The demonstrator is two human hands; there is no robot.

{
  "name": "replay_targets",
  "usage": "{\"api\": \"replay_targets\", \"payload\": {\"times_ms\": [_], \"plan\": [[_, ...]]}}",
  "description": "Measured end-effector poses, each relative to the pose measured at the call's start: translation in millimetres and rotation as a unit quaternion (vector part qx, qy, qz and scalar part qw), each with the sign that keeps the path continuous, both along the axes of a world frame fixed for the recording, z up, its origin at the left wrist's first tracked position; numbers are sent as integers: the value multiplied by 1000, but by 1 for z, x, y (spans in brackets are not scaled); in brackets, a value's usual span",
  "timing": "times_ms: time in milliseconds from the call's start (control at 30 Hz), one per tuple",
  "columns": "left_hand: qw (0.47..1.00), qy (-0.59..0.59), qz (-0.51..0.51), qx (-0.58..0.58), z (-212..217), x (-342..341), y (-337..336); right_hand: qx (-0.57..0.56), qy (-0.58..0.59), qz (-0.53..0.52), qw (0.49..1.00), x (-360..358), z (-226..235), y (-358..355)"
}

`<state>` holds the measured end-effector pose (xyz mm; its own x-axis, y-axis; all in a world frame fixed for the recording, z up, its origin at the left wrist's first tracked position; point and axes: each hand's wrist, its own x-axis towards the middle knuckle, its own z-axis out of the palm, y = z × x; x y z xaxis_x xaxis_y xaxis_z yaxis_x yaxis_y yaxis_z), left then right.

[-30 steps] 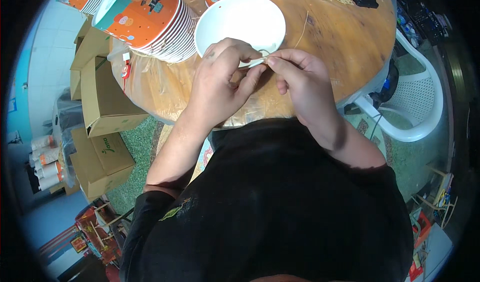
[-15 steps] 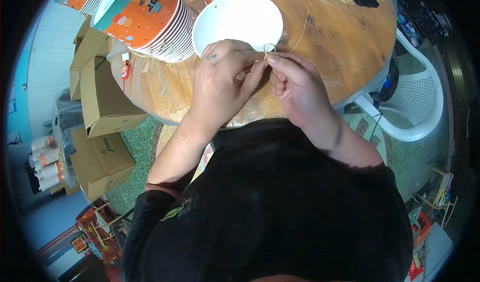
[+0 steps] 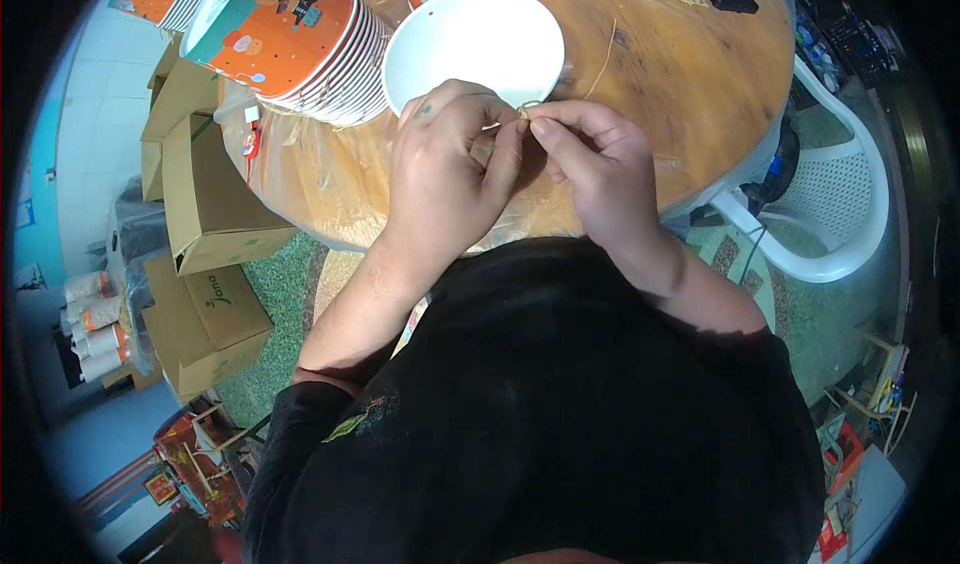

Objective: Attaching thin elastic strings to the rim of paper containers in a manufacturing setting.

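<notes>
Thin string (image 3: 527, 108) between both hands' fingertip grips

Even, soft daylight fills the scene, brightest on the white bowl (image 3: 473, 44) and the pale wall at upper left. The wooden tabletop (image 3: 680, 74) shows a mild sheen, with faint shadows under the hands. The black shirt (image 3: 540, 414) swallows detail. Fisheye distortion bends edges toward a dark round vignette, and the rim looks soft and slightly blurred.
</notes>
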<state>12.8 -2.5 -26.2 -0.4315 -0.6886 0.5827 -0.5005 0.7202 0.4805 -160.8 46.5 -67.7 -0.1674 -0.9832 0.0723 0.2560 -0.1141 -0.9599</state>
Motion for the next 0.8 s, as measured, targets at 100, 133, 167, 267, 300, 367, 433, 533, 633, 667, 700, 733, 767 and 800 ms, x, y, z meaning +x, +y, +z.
{"api": "replay_targets", "payload": {"times_ms": [100,133,167,267,300,367,433,533,633,667,700,733,767,800], "plan": [[999,-10,-9,29,3,3,1,-146,152,-51,976,-12,-9,-9],[998,-12,-15,56,4,3,1,-145,152,-52,976,-16,-8,-12],[998,-12,-16,56,4,4,1,-187,240,-63,951,-21,-5,-16],[998,-14,-22,50,7,4,1,-285,370,-86,880,-33,-2,-28],[999,-6,-21,47,5,4,0,-337,414,-98,840,-34,-2,-30],[999,1,-19,43,3,5,-1,-341,416,-93,837,-34,-1,-31],[999,-5,-11,39,2,5,-2,-345,419,-88,835,-32,2,-29],[998,4,-20,57,4,5,-2,-299,393,-56,867,-28,9,-23],[998,6,-28,62,6,5,-1,-318,436,-81,838,-33,2,-27],[998,6,-29,62,6,6,-1,-324,441,-80,833,-34,1,-28],[997,7,-32,64,5,7,-1,-330,445,-79,828,-35,1,-29],[997,9,-35,66,5,8,-2,-330,445,-80,828,-35,4,-29],[997,9,-35,65,6,9,-2,-315,435,-60,841,-36,9,-29],[996,4,-50,80,7,10,-2,-298,426,-41,853,-37,14,-28]]}}
